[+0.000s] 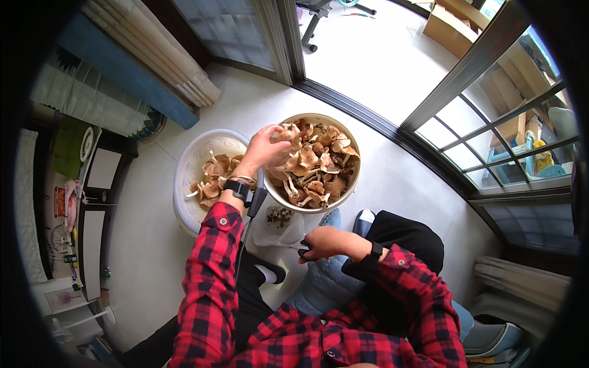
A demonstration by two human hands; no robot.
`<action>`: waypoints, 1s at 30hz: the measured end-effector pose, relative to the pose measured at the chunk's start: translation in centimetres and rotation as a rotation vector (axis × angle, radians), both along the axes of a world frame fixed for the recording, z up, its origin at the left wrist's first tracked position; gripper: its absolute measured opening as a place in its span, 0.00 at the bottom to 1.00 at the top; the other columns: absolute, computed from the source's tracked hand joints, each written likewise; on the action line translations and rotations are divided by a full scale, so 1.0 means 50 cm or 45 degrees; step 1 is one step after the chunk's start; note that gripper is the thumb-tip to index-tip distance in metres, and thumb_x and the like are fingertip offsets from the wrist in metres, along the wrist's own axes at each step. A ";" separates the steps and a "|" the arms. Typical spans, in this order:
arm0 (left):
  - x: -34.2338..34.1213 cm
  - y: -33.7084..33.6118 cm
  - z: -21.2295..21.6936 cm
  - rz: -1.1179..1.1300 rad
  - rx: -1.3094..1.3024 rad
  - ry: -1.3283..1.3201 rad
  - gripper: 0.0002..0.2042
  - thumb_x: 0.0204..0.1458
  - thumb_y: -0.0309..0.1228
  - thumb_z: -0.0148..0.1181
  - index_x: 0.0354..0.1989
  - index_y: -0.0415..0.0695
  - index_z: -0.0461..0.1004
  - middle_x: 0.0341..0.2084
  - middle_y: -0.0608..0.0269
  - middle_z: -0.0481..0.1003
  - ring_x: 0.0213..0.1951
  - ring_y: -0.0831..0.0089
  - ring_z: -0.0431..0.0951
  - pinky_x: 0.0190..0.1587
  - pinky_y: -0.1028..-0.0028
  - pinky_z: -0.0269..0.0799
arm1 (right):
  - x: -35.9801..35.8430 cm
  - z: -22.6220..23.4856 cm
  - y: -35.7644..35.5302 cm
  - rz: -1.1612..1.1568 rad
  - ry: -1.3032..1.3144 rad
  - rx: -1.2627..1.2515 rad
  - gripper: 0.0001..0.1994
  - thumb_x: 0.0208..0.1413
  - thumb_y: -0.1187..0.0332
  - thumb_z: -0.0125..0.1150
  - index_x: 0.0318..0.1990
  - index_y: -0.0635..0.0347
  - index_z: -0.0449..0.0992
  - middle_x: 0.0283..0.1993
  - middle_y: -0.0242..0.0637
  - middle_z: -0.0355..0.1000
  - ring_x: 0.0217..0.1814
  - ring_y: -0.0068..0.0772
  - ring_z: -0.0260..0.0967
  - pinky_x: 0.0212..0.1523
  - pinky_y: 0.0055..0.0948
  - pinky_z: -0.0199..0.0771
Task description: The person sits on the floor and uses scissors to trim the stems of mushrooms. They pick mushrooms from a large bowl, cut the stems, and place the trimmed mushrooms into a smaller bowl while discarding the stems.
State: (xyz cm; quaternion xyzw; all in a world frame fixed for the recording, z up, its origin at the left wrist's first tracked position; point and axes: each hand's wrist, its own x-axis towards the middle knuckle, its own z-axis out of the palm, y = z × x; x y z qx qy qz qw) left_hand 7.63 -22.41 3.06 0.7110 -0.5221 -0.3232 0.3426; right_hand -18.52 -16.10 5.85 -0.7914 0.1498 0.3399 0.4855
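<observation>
My left hand (270, 147) is over the left rim of a deep round basin (358, 175) heaped with brown mushrooms (319, 159). Its fingers curl round a pale brown mushroom (289, 134) at the top of the heap. Lower down, my right hand (325, 243) grips scissors (305, 249) by their dark handles, with the thin blades toward the left. Beside the heap, a wider white-and-blue basin (187, 161) holds a smaller lot of mushrooms (211, 178), partly behind my left forearm. Between basins and scissors sits a clear plastic container (264, 232) with dark trimmed bits (279, 216).
Both basins stand on a pale tiled floor (147, 214). My legs and a light blue cushioned seat (319, 288) are close below. A sliding door track (356, 113) runs behind the basins; a cabinet (95, 245) stands left, curtains (153, 55) upper left.
</observation>
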 end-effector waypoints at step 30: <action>-0.108 0.329 0.067 0.357 -0.345 0.189 0.17 0.47 0.23 0.67 0.45 0.38 0.71 0.47 0.56 0.73 0.46 0.66 0.77 0.49 0.71 0.74 | 0.070 -0.037 -0.013 -1.577 -0.797 0.137 0.09 0.51 0.73 0.65 0.35 0.63 0.69 0.30 0.27 0.70 0.33 0.16 0.63 0.35 0.17 0.65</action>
